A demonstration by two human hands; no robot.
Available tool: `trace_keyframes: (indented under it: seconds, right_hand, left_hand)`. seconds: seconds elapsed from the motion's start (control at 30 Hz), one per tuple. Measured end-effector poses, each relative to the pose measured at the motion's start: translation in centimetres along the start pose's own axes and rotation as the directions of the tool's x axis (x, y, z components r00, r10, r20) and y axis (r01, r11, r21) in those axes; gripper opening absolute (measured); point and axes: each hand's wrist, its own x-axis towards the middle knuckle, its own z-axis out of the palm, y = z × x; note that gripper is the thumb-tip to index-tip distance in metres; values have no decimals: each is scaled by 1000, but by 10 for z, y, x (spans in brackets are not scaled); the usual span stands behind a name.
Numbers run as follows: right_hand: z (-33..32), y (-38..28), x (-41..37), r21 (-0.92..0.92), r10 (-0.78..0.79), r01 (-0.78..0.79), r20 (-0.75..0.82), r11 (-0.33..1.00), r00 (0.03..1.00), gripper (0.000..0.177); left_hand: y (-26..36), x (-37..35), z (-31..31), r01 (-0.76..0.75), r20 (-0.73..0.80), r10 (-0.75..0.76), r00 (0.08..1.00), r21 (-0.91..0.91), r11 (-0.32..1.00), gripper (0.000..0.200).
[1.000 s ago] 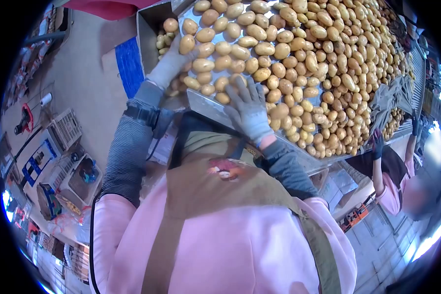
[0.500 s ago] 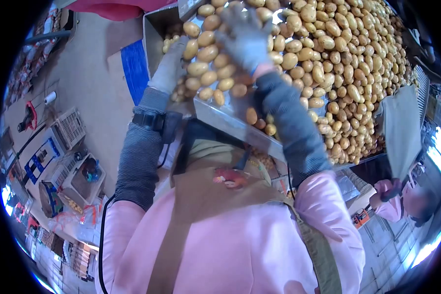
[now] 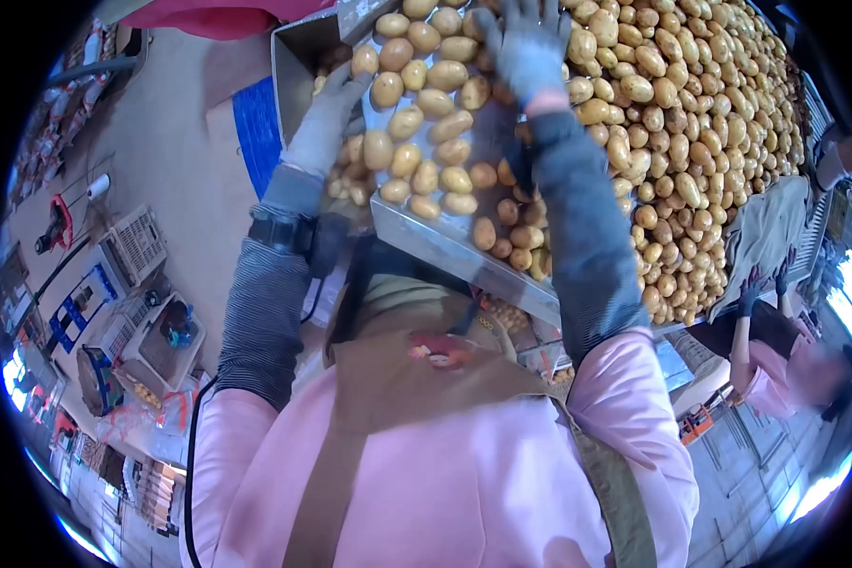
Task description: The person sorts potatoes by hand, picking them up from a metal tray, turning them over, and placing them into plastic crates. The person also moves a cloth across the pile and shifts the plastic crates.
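Potatoes (image 3: pixel 450 74) lie loosely spread on a metal tray (image 3: pixel 464 248) in front of me. My left hand (image 3: pixel 322 123), in a grey glove, rests at the tray's left edge, fingers stretched toward the nearest potatoes, with no potato visible in it. Below its wrist, more potatoes (image 3: pixel 350 180) lie in a lower channel beside the tray. My right hand (image 3: pixel 530 59), gloved too, reaches over the potatoes at the far side, its fingers spread and pointing away. Its fingertips are close to the top of the view. A dense heap of potatoes (image 3: pixel 691 142) lies right of it.
A metal chute (image 3: pixel 298 71) stands left of the tray, beside a blue panel (image 3: pixel 256 137). Crates (image 3: pixel 137 244) sit on the floor at left. At right, a co-worker (image 3: pixel 776 364) has gloved hands by a grey cloth (image 3: pixel 767 232) on the heap's edge.
My right hand has moved right across the potatoes; my left stays nearly in place. Potatoes on the tray have shifted. At right, the co-worker's hands and the cloth have changed position.
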Motion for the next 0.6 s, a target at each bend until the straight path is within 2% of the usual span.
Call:
trace_keyframes:
  seconds: [0.03,0.1,0.13,0.17,0.2,0.23,0.27,0.3,0.33,0.37,0.4,0.43,0.5,0.53,0.57,0.6]
  right_hand:
    - [-10,-9,16,4,9,-9,-40,1000,999,54]
    - [-17,-39,3,-116,-28,34,53,993,998,53]
    - [7,-37,-19,-108,-173,169,-31,980,984,52]
    - [-2,-50,-49,-125,-204,199,-30,972,978,55]
    - [3,-51,-81,-44,-270,268,-41,962,962,59]
    - [-5,-58,-113,15,-226,227,-13,974,974,61]
    - [-24,-60,-144,81,-196,192,54,978,979,60]
    - [-32,-54,-176,24,-160,158,157,987,975,60]
    - [-31,-44,-210,54,-151,145,143,988,978,59]
    - [-40,-42,-231,-6,-83,85,129,996,988,58]
    - [-50,-47,-239,-51,-29,38,166,998,986,58]
    - [-56,-51,-241,-95,26,-7,198,995,980,57]
    - [-45,-53,-221,-11,-105,109,183,994,977,57]
    - [-38,-51,-204,32,-174,171,174,985,969,57]
    - [-34,-47,-181,17,-225,226,201,974,953,58]
    - [-31,-48,-148,-81,-208,219,127,972,970,54]
  left_hand:
    - [13,-3,4,276,71,-270,960,-393,877,59]
    - [10,-7,7,231,90,-213,973,-342,911,71]
    - [19,-14,12,184,107,-158,982,-299,937,75]
    - [9,-18,15,139,116,-112,987,-257,956,79]
    - [-1,-23,17,92,126,-65,990,-217,972,83]
    - [-11,-27,20,42,135,-18,991,-177,983,87]
    - [-6,-44,30,42,118,-8,993,-288,957,84]
    - [-1,-61,40,38,103,3,995,-395,918,81]
    - [-3,-63,39,98,100,-65,993,-367,925,78]
    - [-6,-64,37,157,95,-132,987,-341,927,74]
    - [-1,-67,37,216,87,-199,976,-315,924,71]
    - [6,-70,36,181,64,-169,983,-388,904,69]
    - [23,-76,33,108,23,-113,993,-521,846,65]
    - [-26,-61,25,-12,-50,-13,999,-471,882,66]
    - [-25,-53,21,-6,-23,-8,1000,-564,826,66]
    - [-18,-48,13,1,-1,-2,1000,-644,765,66]
